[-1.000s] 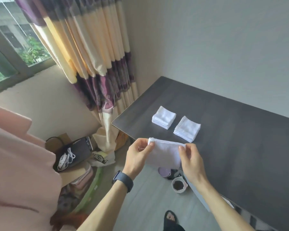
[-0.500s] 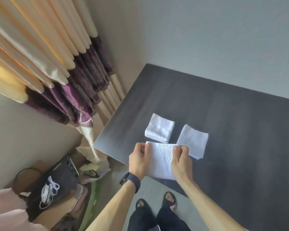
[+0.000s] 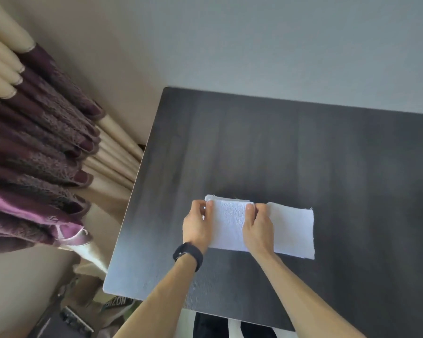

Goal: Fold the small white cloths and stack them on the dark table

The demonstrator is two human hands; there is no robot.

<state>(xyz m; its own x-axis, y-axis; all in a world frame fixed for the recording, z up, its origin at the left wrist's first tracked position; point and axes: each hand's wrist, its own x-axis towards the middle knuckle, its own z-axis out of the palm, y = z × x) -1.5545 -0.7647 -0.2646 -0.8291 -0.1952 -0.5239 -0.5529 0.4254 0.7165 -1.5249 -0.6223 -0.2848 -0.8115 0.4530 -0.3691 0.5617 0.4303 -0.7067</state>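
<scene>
White terry, folded into a small rectangle, is what you hold: the folded cloth point(image 3: 230, 224) sits between your two hands near the middle of the dark worktop point(image 3: 327, 154), towards its left side. Your left hand point(image 3: 197, 224) pinches the cloth's left edge at the far corner, thumb on top and fingers curled at the edge. Your right hand point(image 3: 257, 226) pinches the right edge the same way, so both hands are clamped on the one cloth, set apart by its width. Under the cloth's far edge a thin strip of the left pile point(image 3: 227, 197) of folded white cloths shows, and the held cloth lies squarely over it; you cannot tell whether it already rests its full weight there. Just beside it, touching or nearly touching your right hand, lies the right pile point(image 3: 292, 231), flat on the worktop with its edges fairly even. A black watch point(image 3: 188, 255) wraps your left wrist. Off the worktop's left edge hangs a cream and purple curtain point(image 3: 47, 154), and a plain pale wall point(image 3: 279, 45) rises behind the far edge.
</scene>
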